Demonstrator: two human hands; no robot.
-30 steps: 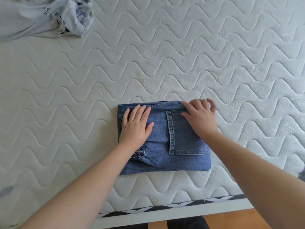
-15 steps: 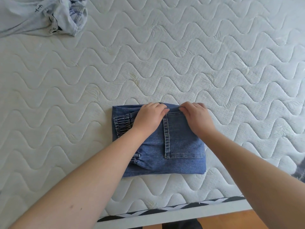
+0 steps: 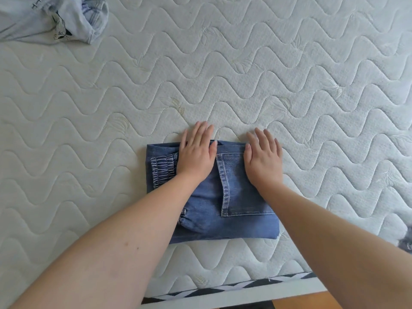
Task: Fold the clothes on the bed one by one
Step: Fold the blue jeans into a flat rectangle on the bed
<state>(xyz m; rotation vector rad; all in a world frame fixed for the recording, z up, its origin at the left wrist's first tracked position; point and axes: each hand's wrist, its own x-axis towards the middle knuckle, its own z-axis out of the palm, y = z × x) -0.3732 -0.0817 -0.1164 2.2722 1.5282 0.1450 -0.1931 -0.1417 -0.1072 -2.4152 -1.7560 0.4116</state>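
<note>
While you press the folded jeans point(image 3: 225, 197) flat under both palms, your left hand point(image 3: 196, 152) and right hand point(image 3: 263, 157) lie open, gripping nothing, likely setting the crease. Far beyond your left hand, a pale garment point(image 3: 49, 18) waits unfolded on the bed point(image 3: 289, 74).

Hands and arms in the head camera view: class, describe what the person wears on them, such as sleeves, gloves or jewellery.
Nothing is worn on them. The left hand and right hand are bare, with no gloves, and no rings show on the fingers in view. Both forearms are uncovered to the frame's edge: no sleeves, watch or bracelets in sight. Fingernails look short and unpainted.
</note>
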